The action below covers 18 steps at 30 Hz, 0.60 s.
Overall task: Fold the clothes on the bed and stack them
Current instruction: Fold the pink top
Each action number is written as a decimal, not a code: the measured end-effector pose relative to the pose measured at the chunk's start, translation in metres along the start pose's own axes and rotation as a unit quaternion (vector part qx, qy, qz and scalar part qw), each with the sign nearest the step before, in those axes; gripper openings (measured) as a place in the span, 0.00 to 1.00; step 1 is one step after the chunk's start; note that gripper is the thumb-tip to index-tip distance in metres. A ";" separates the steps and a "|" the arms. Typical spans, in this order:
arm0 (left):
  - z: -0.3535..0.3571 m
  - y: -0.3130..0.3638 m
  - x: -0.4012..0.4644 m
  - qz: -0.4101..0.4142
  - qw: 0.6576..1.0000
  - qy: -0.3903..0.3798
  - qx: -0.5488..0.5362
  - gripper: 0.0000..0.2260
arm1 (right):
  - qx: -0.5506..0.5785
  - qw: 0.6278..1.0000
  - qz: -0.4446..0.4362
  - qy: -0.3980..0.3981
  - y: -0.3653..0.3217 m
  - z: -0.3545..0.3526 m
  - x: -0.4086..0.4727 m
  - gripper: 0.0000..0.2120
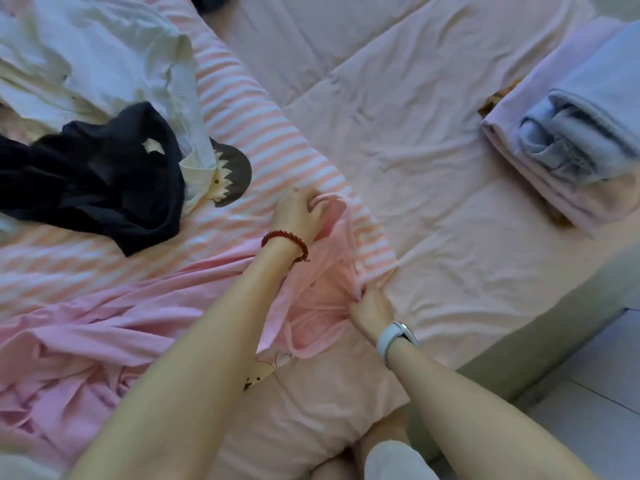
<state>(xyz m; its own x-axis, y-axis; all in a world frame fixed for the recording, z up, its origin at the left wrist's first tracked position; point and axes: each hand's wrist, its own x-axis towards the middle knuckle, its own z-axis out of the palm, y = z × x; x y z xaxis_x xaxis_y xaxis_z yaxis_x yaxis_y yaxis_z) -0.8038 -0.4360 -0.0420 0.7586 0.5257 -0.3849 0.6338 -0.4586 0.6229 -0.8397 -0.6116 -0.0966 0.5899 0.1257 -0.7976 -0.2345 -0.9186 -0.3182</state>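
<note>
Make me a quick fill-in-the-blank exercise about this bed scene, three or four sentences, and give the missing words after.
1. Both hands grip the ____ garment: left hand, right hand.
2. The red bead bracelet sits on the ____ wrist.
3. The folded stack lies on the ____ side of the bed.
4. The black garment lies partly over a ____ garment.

Missing words: pink; left; right; white

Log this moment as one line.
left hand: grips pink garment | right hand: grips it | stack: folded, right | unfolded: white shirt, black garment
</note>
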 end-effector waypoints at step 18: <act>-0.274 0.064 -0.140 -0.015 0.869 0.422 -0.259 0.12 | -0.069 0.918 -0.386 0.059 -0.153 -0.201 -0.150 0.17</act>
<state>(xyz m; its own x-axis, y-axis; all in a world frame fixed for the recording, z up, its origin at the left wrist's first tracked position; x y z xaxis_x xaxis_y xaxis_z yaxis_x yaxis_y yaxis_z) -0.9111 -0.3431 0.2382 0.2235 0.9701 0.0945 0.3331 -0.1671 0.9280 -0.7370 -0.5650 0.1753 0.6205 0.7255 -0.2976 0.3848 -0.6123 -0.6907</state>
